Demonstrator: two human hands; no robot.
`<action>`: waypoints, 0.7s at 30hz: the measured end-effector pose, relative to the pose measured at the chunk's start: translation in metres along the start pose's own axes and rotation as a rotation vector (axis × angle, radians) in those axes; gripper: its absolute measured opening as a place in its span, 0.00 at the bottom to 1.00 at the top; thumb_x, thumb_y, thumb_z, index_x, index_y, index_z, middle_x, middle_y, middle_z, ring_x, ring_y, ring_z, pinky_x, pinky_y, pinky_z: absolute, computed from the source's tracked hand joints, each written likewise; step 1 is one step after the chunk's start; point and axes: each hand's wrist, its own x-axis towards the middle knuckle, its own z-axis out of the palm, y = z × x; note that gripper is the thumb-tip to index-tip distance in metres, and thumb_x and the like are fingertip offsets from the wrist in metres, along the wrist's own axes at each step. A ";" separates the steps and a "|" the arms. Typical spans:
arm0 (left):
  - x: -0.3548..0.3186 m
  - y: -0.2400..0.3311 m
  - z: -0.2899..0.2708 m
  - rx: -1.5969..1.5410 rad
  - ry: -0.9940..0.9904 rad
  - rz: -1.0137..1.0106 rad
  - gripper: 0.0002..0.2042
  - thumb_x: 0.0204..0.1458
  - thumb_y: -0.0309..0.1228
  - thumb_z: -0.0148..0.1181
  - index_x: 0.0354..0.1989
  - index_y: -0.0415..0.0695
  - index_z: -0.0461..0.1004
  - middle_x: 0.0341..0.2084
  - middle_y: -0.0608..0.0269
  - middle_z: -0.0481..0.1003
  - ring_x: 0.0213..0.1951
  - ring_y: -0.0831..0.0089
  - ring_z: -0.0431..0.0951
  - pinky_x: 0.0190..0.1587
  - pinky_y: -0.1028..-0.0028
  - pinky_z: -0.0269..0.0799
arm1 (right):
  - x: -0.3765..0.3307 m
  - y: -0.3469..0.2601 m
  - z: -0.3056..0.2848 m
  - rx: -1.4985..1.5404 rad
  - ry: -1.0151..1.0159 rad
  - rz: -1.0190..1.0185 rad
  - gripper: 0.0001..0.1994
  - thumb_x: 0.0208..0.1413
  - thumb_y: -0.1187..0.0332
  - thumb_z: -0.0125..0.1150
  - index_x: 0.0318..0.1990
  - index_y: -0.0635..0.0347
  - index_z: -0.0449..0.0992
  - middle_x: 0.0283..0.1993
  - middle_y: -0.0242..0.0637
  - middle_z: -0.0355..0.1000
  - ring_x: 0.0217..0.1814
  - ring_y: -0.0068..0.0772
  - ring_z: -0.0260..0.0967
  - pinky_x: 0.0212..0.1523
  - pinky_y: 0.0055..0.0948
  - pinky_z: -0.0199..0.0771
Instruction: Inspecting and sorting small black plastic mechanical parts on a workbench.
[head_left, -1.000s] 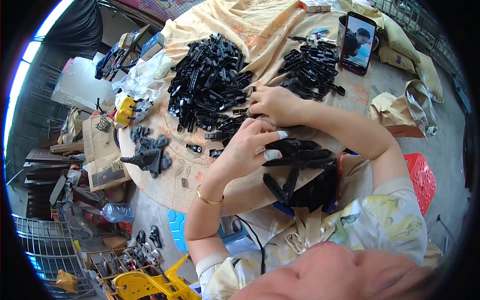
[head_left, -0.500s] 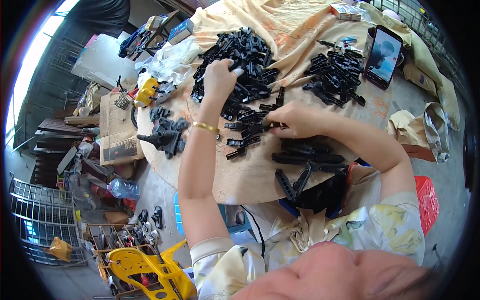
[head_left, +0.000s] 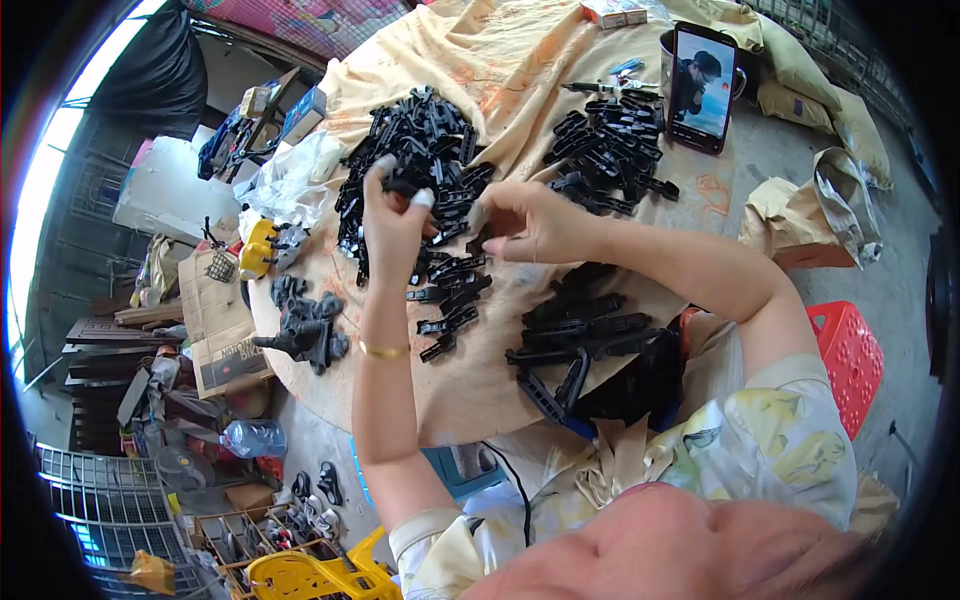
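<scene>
My left hand point(head_left: 392, 215) hovers over the near side of a big heap of small black plastic parts point(head_left: 425, 125). Its thumb and forefinger curve around one dark part, and a pale wrap covers the thumb tip. To its right, my right hand point(head_left: 530, 222) is half closed with fingers curled toward the thumb; whatever lies between the tips is dark and hard to make out. Beneath both hands, a row of black plastic parts point(head_left: 450, 300) runs toward me on the cloth. A second heap of black parts point(head_left: 615, 150) lies to the right.
A phone point(head_left: 702, 90) stands upright at the back right. Longer black pieces point(head_left: 585, 330) lie near the table's front edge. Dark grey lumpy pieces point(head_left: 310, 330) and a yellow object point(head_left: 258, 250) sit on the left. A red stool point(head_left: 845, 365) stands at right.
My left hand has drawn back slightly from the heap toward me. My right hand has lifted off the row and come closer to the left one. The whole view has shifted.
</scene>
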 end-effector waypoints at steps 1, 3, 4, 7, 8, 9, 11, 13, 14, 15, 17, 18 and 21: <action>-0.013 0.003 -0.002 -0.222 -0.071 -0.125 0.15 0.48 0.20 0.56 0.44 0.33 0.64 0.27 0.57 0.74 0.29 0.70 0.77 0.28 0.78 0.74 | 0.001 -0.006 0.000 0.092 -0.002 0.010 0.13 0.48 0.79 0.58 0.43 0.64 0.67 0.36 0.28 0.67 0.38 0.15 0.67 0.42 0.18 0.70; -0.037 0.002 0.004 -0.662 -0.153 -0.335 0.11 0.51 0.18 0.52 0.44 0.34 0.65 0.30 0.55 0.74 0.32 0.68 0.78 0.32 0.76 0.78 | -0.001 -0.013 0.001 0.118 0.035 -0.057 0.13 0.48 0.79 0.58 0.43 0.64 0.67 0.35 0.28 0.66 0.39 0.15 0.67 0.43 0.18 0.70; -0.048 -0.002 0.008 -0.877 -0.153 -0.417 0.10 0.52 0.18 0.50 0.43 0.34 0.66 0.32 0.53 0.74 0.33 0.65 0.78 0.36 0.73 0.80 | -0.001 -0.015 0.002 0.144 0.065 -0.128 0.13 0.48 0.79 0.58 0.43 0.64 0.67 0.35 0.27 0.66 0.40 0.14 0.66 0.44 0.18 0.70; -0.064 -0.013 0.010 -1.041 -0.209 -0.457 0.10 0.58 0.26 0.43 0.43 0.33 0.67 0.39 0.50 0.74 0.39 0.61 0.77 0.44 0.66 0.77 | 0.002 -0.015 0.004 -0.085 0.100 -0.280 0.11 0.45 0.79 0.60 0.38 0.65 0.70 0.36 0.34 0.69 0.40 0.25 0.69 0.43 0.24 0.71; -0.066 -0.013 0.009 -1.067 -0.201 -0.471 0.12 0.59 0.29 0.42 0.44 0.33 0.67 0.40 0.50 0.73 0.40 0.60 0.77 0.46 0.64 0.76 | 0.002 -0.015 0.003 -0.317 0.109 -0.368 0.10 0.44 0.79 0.61 0.36 0.65 0.71 0.37 0.37 0.70 0.41 0.30 0.70 0.43 0.26 0.71; -0.066 -0.011 0.009 -1.069 -0.199 -0.471 0.12 0.59 0.29 0.42 0.44 0.33 0.67 0.40 0.50 0.73 0.40 0.60 0.77 0.46 0.64 0.76 | 0.002 -0.012 0.002 -0.318 0.107 -0.367 0.10 0.44 0.79 0.61 0.36 0.65 0.71 0.37 0.37 0.70 0.41 0.30 0.70 0.43 0.26 0.71; -0.064 -0.003 0.008 -1.240 -0.196 -0.554 0.15 0.60 0.34 0.41 0.45 0.34 0.67 0.41 0.49 0.72 0.42 0.58 0.76 0.50 0.62 0.72 | 0.001 -0.004 0.001 -0.486 0.120 -0.420 0.11 0.40 0.79 0.63 0.34 0.65 0.72 0.39 0.42 0.70 0.41 0.42 0.70 0.43 0.32 0.71; -0.068 -0.001 0.011 -1.188 -0.176 -0.553 0.16 0.61 0.35 0.42 0.45 0.33 0.67 0.42 0.49 0.72 0.43 0.59 0.75 0.51 0.62 0.71 | 0.001 -0.002 0.003 -0.562 0.113 -0.465 0.12 0.39 0.78 0.63 0.34 0.64 0.72 0.39 0.42 0.70 0.41 0.43 0.70 0.43 0.33 0.72; -0.069 -0.001 0.012 -1.134 -0.160 -0.554 0.17 0.61 0.36 0.42 0.46 0.33 0.67 0.42 0.49 0.72 0.44 0.59 0.75 0.52 0.61 0.71 | 0.001 -0.002 0.003 -0.638 0.110 -0.507 0.13 0.37 0.78 0.64 0.34 0.63 0.72 0.38 0.41 0.70 0.42 0.44 0.70 0.42 0.33 0.72; -0.070 -0.001 0.011 -1.151 -0.192 -0.528 0.17 0.61 0.36 0.42 0.46 0.32 0.67 0.40 0.49 0.72 0.43 0.60 0.75 0.52 0.62 0.70 | 0.001 -0.003 0.004 -0.637 0.107 -0.507 0.13 0.37 0.78 0.64 0.34 0.63 0.72 0.38 0.41 0.70 0.42 0.44 0.70 0.42 0.33 0.72; -0.071 -0.001 0.011 -1.124 -0.193 -0.511 0.16 0.61 0.34 0.42 0.46 0.32 0.67 0.40 0.50 0.72 0.43 0.61 0.75 0.53 0.63 0.70 | 0.000 -0.005 0.004 -0.784 0.126 -0.537 0.13 0.36 0.76 0.65 0.33 0.62 0.72 0.38 0.40 0.70 0.42 0.44 0.69 0.42 0.35 0.72; -0.072 -0.001 0.012 -1.097 -0.196 -0.493 0.16 0.61 0.33 0.42 0.46 0.31 0.67 0.39 0.50 0.73 0.43 0.62 0.75 0.53 0.63 0.70 | 0.000 -0.005 0.004 -0.782 0.125 -0.537 0.13 0.36 0.76 0.65 0.33 0.62 0.72 0.38 0.40 0.70 0.42 0.44 0.69 0.42 0.35 0.72; -0.073 -0.007 0.012 -1.077 -0.228 -0.368 0.14 0.60 0.30 0.44 0.46 0.30 0.68 0.39 0.52 0.73 0.41 0.66 0.75 0.51 0.68 0.72 | -0.001 -0.005 0.005 -0.851 0.164 -0.592 0.11 0.38 0.74 0.64 0.32 0.61 0.73 0.37 0.37 0.69 0.41 0.42 0.68 0.42 0.34 0.71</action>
